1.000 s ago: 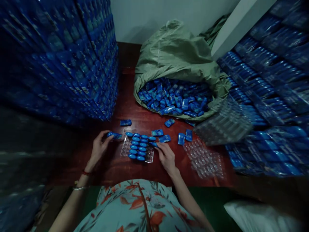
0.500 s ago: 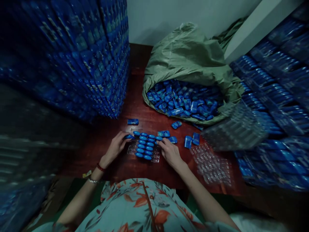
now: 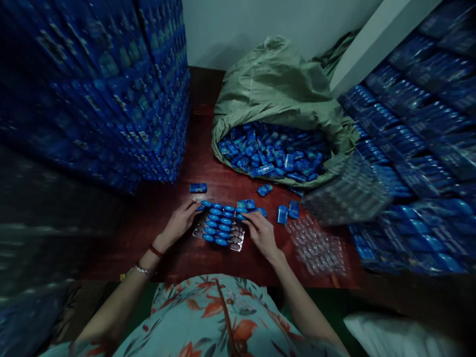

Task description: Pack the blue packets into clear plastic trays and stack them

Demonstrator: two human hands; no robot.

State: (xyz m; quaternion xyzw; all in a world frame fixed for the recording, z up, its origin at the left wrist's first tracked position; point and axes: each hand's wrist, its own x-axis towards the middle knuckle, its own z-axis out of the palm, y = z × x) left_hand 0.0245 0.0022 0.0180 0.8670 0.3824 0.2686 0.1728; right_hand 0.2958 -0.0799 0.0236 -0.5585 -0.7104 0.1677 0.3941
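Since a second ago the left hand (image 3: 181, 224) has come in from the side, where it held a blue case out beyond the tray's corner, and now sits against the left edge of the tray (image 3: 219, 233). The right hand (image 3: 260, 232) has stayed at the tray's right edge, barely shifted.

The tray is clear plastic, lying flat on the dark red table (image 3: 178, 258) right in front of the person. Rows of blue cases (image 3: 219, 224) fill most of its pockets; a few pockets along the near edge stand bare. The left fingers are curled loosely, tips on a case at the tray's far left corner; whether they pinch it I cannot tell. The right fingers are bent, tips touching the cases at the far right corner, and I cannot tell if they grip one.

Loose cases lie just beyond the tray, one (image 3: 198, 188) off by itself to the left. A second clear tray (image 3: 316, 245) lies to the right. Behind, a green sack (image 3: 275, 89) gapes open, full of blue cases. Stacks of filled trays (image 3: 111, 89) rise on the left, and more on the right (image 3: 416, 148).
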